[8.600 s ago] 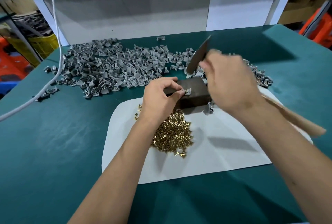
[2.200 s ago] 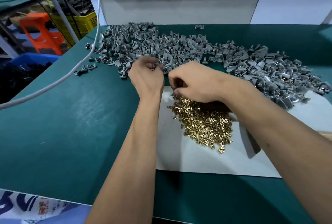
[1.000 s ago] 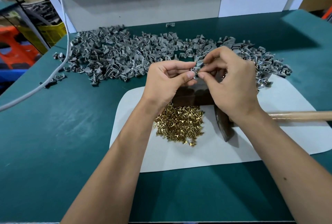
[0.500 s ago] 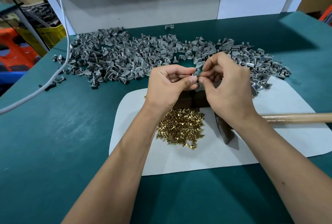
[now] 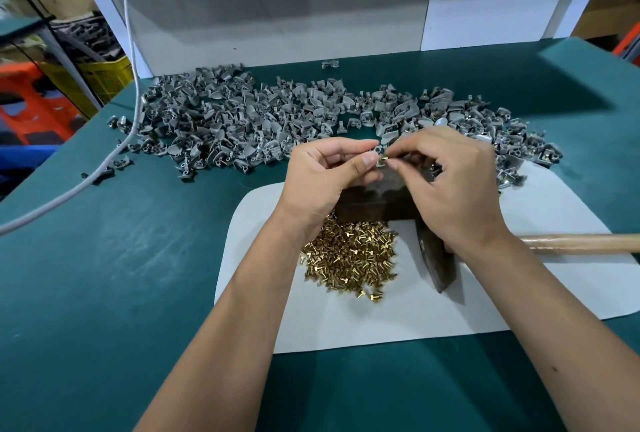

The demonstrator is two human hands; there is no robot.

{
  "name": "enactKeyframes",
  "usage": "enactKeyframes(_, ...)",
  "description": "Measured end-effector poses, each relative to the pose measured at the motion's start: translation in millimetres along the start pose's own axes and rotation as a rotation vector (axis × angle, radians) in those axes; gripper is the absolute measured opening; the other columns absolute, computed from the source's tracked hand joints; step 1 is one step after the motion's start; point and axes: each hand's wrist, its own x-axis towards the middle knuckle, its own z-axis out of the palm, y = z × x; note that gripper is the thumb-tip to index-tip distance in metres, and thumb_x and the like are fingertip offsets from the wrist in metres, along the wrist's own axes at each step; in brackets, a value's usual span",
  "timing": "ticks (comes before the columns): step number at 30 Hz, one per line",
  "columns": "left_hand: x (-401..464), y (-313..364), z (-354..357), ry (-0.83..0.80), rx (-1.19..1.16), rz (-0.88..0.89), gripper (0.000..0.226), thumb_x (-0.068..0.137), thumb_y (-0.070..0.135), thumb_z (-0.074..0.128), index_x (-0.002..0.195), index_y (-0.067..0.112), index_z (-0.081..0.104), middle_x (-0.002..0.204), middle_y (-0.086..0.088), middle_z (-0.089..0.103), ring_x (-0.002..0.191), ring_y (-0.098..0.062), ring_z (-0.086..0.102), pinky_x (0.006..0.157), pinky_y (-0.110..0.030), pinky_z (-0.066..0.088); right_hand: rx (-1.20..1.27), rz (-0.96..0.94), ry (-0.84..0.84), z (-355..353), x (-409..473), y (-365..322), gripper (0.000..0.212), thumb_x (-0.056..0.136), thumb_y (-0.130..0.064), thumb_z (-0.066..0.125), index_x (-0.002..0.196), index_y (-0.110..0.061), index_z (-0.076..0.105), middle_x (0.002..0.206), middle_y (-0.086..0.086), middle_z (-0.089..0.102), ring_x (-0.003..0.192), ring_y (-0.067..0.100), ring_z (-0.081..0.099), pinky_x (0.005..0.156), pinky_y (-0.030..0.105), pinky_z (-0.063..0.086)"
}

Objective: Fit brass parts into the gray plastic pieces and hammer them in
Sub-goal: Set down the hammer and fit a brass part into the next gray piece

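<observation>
My left hand [image 5: 323, 177] pinches a small gray plastic piece [image 5: 376, 151] between thumb and fingers above a dark metal block [image 5: 375, 201]. My right hand [image 5: 453, 185] pinches a brass part [image 5: 385, 156] against that piece. A heap of brass parts [image 5: 349, 256] lies on the white mat [image 5: 381, 320] below my hands. A wide pile of gray plastic pieces [image 5: 242, 123] stretches across the green table behind them. The hammer lies on the mat, its dark head [image 5: 437, 263] under my right wrist and its wooden handle [image 5: 581, 242] pointing right.
A white cable [image 5: 128, 50] hangs down at the left and trails over the green table [image 5: 104, 275]. A gray back panel [image 5: 277, 15] closes the far side. Yellow and orange crates [image 5: 52, 92] stand beyond the left edge.
My hands stay together over the block with the gray piece. The right fingers have shifted slightly, and the brass part now shows at the piece. The hammer has not moved.
</observation>
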Motion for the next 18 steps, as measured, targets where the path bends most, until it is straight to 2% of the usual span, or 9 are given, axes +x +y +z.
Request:
enactKeyframes(2,0.2,0.9,0.0,0.013,0.005,-0.008,0.018,0.091,-0.002,0.069,0.109,-0.005,0.073,0.089,-0.013,0.076,0.075,-0.022,0.073,0.072,-0.025,0.061,-0.005,-0.015,-0.008,-0.2,0.7,-0.1,0.006,0.087,-0.006,0.078,0.093,-0.007,0.078,0.091,0.002,0.073,0.087,0.017,0.065,0.081,0.031,0.053)
enactKeyframes(4,-0.2,1.7,1.8,0.026,0.015,-0.002,0.016,0.094,0.002,0.067,0.108,-0.005,0.073,0.09,-0.014,0.076,0.075,-0.023,0.072,0.072,-0.027,0.061,-0.003,-0.004,-0.027,0.5,0.9,-0.5,0.006,0.089,-0.004,0.075,0.094,-0.006,0.077,0.091,0.003,0.071,0.088,0.018,0.063,0.08,0.029,0.052)
enactKeyframes(9,-1.7,-0.3,8.2,0.067,0.179,0.12,0.019,0.092,0.002,0.072,0.11,0.006,0.075,0.1,-0.014,0.077,0.089,-0.027,0.076,0.087,-0.041,0.062,0.003,0.093,-0.059,2.6,1.3,2.1,0.005,0.093,-0.006,0.07,0.098,-0.006,0.073,0.092,0.001,0.066,0.087,0.015,0.059,0.078,0.018,0.044)
enactKeyframes(11,-2.0,-2.4,11.5,0.069,0.284,0.179,0.028,0.084,-0.002,0.078,0.111,0.005,0.075,0.101,-0.012,0.077,0.095,-0.025,0.075,0.091,-0.04,0.061,0.015,0.128,-0.053,3.1,1.4,4.0,0.005,0.094,-0.007,0.069,0.098,-0.006,0.073,0.092,0.002,0.067,0.087,0.015,0.059,0.078,0.014,0.042)
enactKeyframes(14,-3.0,-4.5,16.0,0.075,0.32,0.209,0.029,0.079,-0.008,0.081,0.105,0.003,0.076,0.097,-0.012,0.078,0.091,-0.024,0.076,0.088,-0.036,0.061,0.012,0.149,-0.051,4.7,1.0,5.2,0.005,0.094,-0.009,0.069,0.097,-0.007,0.073,0.093,0.003,0.069,0.087,0.016,0.061,0.078,0.013,0.043)
enactKeyframes(18,-3.2,-6.0,17.8,0.097,0.29,0.163,0.027,0.077,-0.009,0.081,0.101,0.002,0.077,0.093,-0.012,0.079,0.087,-0.026,0.077,0.087,-0.042,0.062,0.014,0.143,-0.053,4.7,1.1,5.7,0.004,0.093,-0.007,0.07,0.096,-0.008,0.073,0.09,0.002,0.069,0.084,0.014,0.06,0.076,0.009,0.041)
